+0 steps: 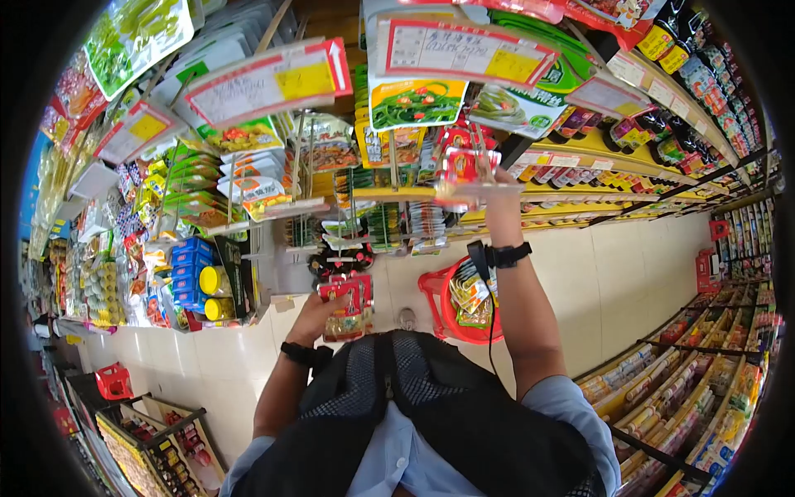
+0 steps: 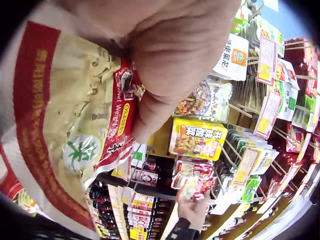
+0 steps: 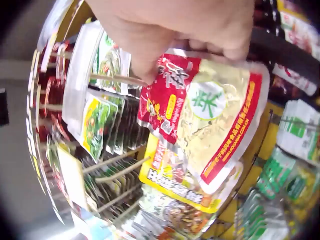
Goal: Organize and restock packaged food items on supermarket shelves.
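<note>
My left hand (image 1: pixel 312 318) grips a clear-and-red pouch of pale pickled vegetables (image 2: pixel 75 105) by its red top, low in front of my body. In the head view, this pouch (image 1: pixel 349 313) is beside the lower shelf. My right hand (image 3: pixel 185 30) is raised at the hanging rack and pinches a matching pickled-vegetable pouch (image 3: pixel 215 110) by its red end. That pouch overlaps a yellow-edged food packet (image 3: pixel 172 177) in the right wrist view. The left wrist view also shows my right hand (image 2: pixel 194 209) in the distance, at the rack's pouches.
A red shopping basket (image 1: pixel 432 300) with several packets stands on the floor by my feet. Metal hooks carry rows of packets, with price tags (image 1: pixel 269 83) jutting toward me. Shelves of jars (image 1: pixel 629 132) run to the right; blue boxes (image 1: pixel 190 273) stand at left.
</note>
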The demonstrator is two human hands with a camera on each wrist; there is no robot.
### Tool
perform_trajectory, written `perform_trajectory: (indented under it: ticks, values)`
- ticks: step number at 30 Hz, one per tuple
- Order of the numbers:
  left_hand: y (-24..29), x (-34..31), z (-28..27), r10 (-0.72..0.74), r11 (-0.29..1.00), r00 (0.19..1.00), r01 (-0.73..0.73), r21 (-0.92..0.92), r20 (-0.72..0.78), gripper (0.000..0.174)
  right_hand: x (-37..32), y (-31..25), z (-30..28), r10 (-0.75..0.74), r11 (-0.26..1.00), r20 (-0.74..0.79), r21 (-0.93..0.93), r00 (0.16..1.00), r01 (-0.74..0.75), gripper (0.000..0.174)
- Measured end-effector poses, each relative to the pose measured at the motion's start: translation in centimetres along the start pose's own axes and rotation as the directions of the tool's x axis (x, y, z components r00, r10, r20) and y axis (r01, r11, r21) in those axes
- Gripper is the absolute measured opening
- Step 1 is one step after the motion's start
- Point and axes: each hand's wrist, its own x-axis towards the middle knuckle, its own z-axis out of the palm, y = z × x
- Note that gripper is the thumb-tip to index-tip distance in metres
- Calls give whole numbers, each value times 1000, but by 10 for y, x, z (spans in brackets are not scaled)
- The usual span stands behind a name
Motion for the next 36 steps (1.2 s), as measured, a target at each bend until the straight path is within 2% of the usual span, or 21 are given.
perform_trajectory:
  ticks: [2, 4, 5, 6, 8, 10, 12, 15, 16, 19, 22, 23, 28, 30, 31, 34, 36]
  values:
    - [6, 2, 6, 45, 999, 999, -45, -6, -2, 31, 10, 27, -12, -176, 927, -13, -338, 984, 162, 13]
    - [15, 4, 12, 91, 996, 996, -91, 3, -13, 30, -22, -14, 6, -409, 762, -93, -582, 908, 284, 23]
    - [23, 4, 19, 115, 993, 993, -115, 7, -11, 30, -33, 4, -3, -209, 906, -167, -404, 963, 127, 29]
    - [29, 2, 26, 142, 990, 990, -142, 12, -4, 29, -51, 5, 1, -58, 955, -98, -294, 993, 27, 29]
    - [37, 4, 47, 171, 980, 985, -169, -102, 14, 29, -93, -9, 3, 189, 979, 66, -96, 980, -182, 30]
    - [35, 11, 63, 183, 973, 982, -174, -153, 50, 29, -138, -13, 18, 383, 892, 392, 79, 836, -445, 32]
    - [30, 20, 78, 176, 977, 980, -162, -142, 95, 28, -163, -24, 25, 507, 846, 495, -127, 706, -518, 31]
    - [26, 25, 94, 144, 971, 982, -115, -209, 125, 26, -168, -9, 23, 426, 820, 526, 120, 737, -559, 29]
    - [26, 25, 97, 135, 964, 983, -102, -244, 121, 26, -169, -7, 20, 433, 810, 517, 137, 739, -571, 28]
    - [17, 28, 96, 152, 973, 984, -132, -191, 92, 25, -172, -9, 13, 461, 781, 484, 175, 743, -599, 24]
    - [12, 24, 98, 83, 990, 989, -69, -121, 120, 26, -182, 6, 9, 446, 753, 457, 274, 769, -599, 20]
    - [11, 23, 99, 65, 994, 987, -51, -94, 148, 27, -184, 17, 5, 502, 713, 456, 263, 735, -650, 19]
    - [-7, 21, 87, 4, 1000, 987, -3, -5, 159, 30, -185, 27, 5, 600, 570, 399, 395, 693, -721, 17]
    - [-3, 17, 85, -33, 999, 983, 29, 25, 181, 32, -179, 24, 5, 551, 635, 367, 398, 749, -662, 15]
    - [3, 12, 87, -7, 1000, 984, 3, 20, 180, 32, -170, 22, 2, 534, 671, 337, 389, 775, -631, 14]
    - [-2, 13, 74, 35, 997, 993, -42, 64, 110, 28, -129, -8, -5, 463, 666, 247, 537, 852, -518, 12]
    - [-5, 11, 64, 45, 998, 996, -49, 47, 78, 27, -101, -14, -5, 336, 771, 186, 508, 923, -383, 10]
